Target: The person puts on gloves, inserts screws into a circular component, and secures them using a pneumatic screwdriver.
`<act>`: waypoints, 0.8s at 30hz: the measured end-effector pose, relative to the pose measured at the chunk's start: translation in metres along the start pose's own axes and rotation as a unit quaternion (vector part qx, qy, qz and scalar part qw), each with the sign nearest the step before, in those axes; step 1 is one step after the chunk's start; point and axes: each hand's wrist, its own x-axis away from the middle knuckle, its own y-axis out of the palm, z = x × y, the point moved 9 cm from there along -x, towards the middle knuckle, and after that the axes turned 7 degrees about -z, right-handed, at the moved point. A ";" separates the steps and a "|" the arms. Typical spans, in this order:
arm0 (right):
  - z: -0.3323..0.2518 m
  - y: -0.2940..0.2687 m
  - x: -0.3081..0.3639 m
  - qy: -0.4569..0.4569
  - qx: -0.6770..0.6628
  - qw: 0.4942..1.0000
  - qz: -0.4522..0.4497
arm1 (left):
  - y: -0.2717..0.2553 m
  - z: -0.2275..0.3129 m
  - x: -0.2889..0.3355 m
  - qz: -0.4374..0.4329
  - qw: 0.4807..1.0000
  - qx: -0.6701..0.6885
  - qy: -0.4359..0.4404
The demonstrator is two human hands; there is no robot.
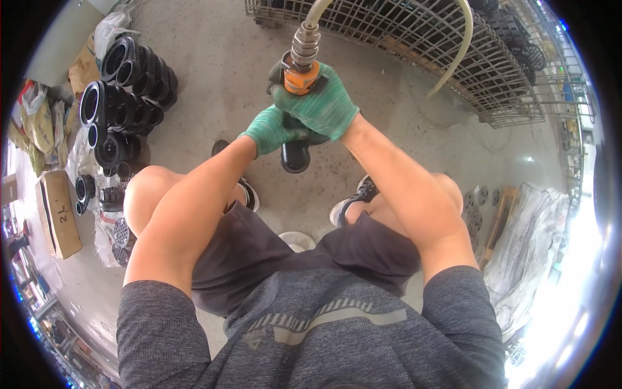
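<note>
My right hand (324, 107), in a green glove, is closed around an orange air tool (300, 79). A metal hose coupling (306, 44) sits on top of the tool, with a pale air hose (319, 10) rising from it. Just below and to the left, my gloved left hand (270, 129) is closed on a black moulded part (295, 155). The rounded end of that part shows beneath both hands. The tool's working end is hidden by the gloves, so I cannot tell whether it touches the part.
Stacks of black ring-shaped parts (123, 113) stand on the floor at left, near a cardboard box (59, 214). Ahead on the right is a wire mesh cage (414, 32) holding dark parts. Perforated discs (475, 214) and crumpled plastic sheeting (531, 236) lie at right.
</note>
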 end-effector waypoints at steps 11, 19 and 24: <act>-0.040 -0.033 0.006 -0.099 0.011 0.995 0.030 | -0.026 0.010 0.005 0.136 0.960 -0.240 0.058; -0.044 -0.082 0.046 -0.087 0.028 0.990 0.106 | -0.025 0.022 0.006 0.131 0.950 -0.280 0.037; -0.022 -0.080 0.068 -0.066 -0.011 0.991 0.113 | -0.015 0.030 0.003 0.147 0.941 -0.302 0.052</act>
